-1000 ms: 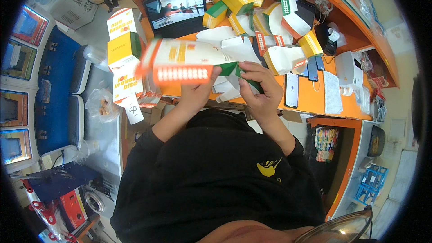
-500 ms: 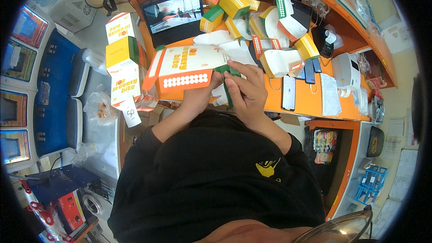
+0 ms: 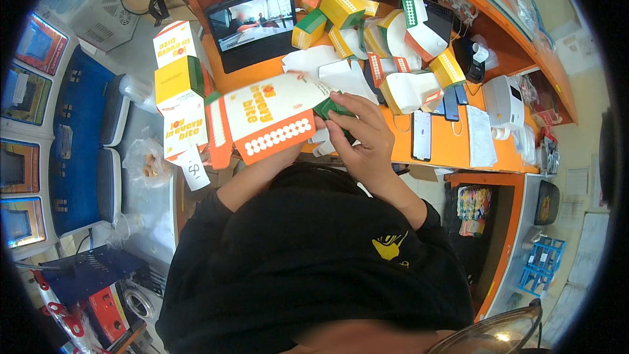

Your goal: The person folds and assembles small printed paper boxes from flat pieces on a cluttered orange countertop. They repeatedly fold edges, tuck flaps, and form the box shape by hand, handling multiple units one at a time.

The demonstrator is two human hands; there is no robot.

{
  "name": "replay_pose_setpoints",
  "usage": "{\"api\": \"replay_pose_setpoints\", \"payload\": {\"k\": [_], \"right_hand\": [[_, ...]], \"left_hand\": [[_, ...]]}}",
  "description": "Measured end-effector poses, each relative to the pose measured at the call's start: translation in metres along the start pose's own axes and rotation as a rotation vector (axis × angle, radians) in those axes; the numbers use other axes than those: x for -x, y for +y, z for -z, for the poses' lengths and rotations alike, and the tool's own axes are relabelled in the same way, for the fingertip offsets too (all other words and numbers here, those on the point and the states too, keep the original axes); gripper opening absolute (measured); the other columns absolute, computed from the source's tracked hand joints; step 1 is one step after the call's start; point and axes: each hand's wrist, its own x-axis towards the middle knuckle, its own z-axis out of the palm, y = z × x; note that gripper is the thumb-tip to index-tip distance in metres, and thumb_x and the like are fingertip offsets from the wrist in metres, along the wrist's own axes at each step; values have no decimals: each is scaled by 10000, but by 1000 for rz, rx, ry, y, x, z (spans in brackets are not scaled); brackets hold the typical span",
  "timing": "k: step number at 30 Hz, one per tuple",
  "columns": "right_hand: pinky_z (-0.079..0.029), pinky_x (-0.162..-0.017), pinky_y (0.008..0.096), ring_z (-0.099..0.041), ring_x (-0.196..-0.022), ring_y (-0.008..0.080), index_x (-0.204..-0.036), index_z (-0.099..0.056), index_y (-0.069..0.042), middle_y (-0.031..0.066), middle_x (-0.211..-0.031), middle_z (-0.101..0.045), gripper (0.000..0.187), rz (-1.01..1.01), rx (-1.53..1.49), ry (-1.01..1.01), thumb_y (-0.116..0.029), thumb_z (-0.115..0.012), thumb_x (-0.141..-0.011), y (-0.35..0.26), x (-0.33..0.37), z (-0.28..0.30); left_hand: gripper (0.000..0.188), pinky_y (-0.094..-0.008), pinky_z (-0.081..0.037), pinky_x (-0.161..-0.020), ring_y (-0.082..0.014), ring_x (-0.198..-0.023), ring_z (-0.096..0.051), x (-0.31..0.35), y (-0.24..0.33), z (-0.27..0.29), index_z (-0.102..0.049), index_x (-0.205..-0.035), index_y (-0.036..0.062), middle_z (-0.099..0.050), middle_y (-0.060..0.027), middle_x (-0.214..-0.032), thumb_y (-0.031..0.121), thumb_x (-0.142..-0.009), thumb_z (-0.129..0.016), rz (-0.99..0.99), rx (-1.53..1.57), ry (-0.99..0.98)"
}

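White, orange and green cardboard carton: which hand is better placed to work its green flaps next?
Probably the right hand: its fingers are at the green flaps; the left hand, mostly hidden beneath the carton, seems to support it.

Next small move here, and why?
Probably fold the green end flap inward: the right hand has its fingers at it, the left hand, mostly hidden, supports the white-and-orange food carton from beneath, and the far end looks unfolded.
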Motion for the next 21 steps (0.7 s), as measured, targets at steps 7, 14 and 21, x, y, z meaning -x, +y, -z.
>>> {"api": "replay_pose_setpoints", "payload": {"k": [7,14,21], "right_hand": [[-452,-977,400,-612,-1112,318,-1032,-706,-42,151,-1248,-644,174,-123,-247,-79,-64,-671,-863,2,11,-3],[-464,-885,301,-618,-1005,164,-1116,-684,13,85,-1096,-685,327,-851,-673,104,-256,-681,-929,36,3,12],[-474,-686,219,-589,-748,72,-1051,-721,12,33,-900,-704,272,-888,-856,112,-212,-732,-896,25,16,5]], "left_hand": [[433,-294,-525,-807,-141,-942,-604,3,8,3,-596,-1222,17,-625,-48,-1068,346,-948,-660,81,-181,158],[337,-199,-464,-684,-69,-828,-592,6,3,32,-588,-1243,26,-657,-17,-1040,275,-1042,-484,91,316,70],[371,-326,-446,-919,-166,-1093,-525,3,10,34,-483,-1289,27,-547,-84,-1199,205,-981,-586,-10,-104,366]]}}
